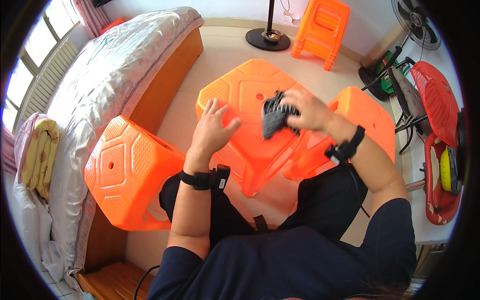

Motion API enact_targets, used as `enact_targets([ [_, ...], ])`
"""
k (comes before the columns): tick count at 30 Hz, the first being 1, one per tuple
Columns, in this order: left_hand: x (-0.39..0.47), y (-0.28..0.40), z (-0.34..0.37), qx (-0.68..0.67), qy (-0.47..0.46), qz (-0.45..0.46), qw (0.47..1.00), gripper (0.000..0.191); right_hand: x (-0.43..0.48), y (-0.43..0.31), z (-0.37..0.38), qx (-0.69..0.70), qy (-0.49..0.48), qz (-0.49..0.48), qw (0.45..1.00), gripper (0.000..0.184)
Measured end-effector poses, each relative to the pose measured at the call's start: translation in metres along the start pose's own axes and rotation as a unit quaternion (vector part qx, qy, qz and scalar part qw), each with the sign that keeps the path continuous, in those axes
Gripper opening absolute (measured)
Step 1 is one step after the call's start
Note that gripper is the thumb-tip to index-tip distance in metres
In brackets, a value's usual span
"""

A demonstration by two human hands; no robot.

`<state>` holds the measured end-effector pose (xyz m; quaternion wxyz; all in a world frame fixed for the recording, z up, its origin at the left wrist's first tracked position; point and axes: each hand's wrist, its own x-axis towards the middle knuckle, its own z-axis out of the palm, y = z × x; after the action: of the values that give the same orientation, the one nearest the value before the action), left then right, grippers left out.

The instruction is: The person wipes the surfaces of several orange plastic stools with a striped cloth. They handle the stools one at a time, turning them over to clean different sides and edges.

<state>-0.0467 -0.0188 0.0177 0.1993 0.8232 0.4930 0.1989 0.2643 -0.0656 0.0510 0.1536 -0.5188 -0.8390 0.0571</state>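
Note:
An orange plastic stool (240, 92) stands in front of my knees, its top facing up with a small round hole near the middle. My left hand (214, 129) rests on the near left part of that top, fingers spread, holding nothing. In my right hand (305, 110) is a bunched dark grey striped cloth (275, 118), pressed against the right half of the stool top. The cloth and fingers are slightly blurred. Black straps with small devices circle both wrists.
A second orange stool (112, 165) is tilted at my left, and a third (369, 116) is at my right. Stacked orange stools (322, 32) stand by the wall. A covered bed (123, 56) lies left; a standing fan (414, 22) and red chair back (437, 101) are right.

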Motion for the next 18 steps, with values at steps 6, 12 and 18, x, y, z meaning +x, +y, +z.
enact_targets([
  [6, -0.005, 0.009, -0.008, 0.013, -0.026, 0.027, 0.999, 0.087, 0.071, 0.033, 0.011, -0.070, -0.003, 0.105, 0.992, 0.055],
  [12, -0.003, -0.002, -0.016, 0.001, -0.070, 0.035, 0.997, 0.092, 0.039, -0.033, 0.037, 0.030, -0.007, -0.116, 0.993, 0.046],
  [18, -0.002, -0.005, -0.012, 0.023, -0.071, 0.045, 0.996, 0.094, 0.003, 0.025, -0.006, 0.016, -0.059, -0.045, 0.997, 0.045],
])
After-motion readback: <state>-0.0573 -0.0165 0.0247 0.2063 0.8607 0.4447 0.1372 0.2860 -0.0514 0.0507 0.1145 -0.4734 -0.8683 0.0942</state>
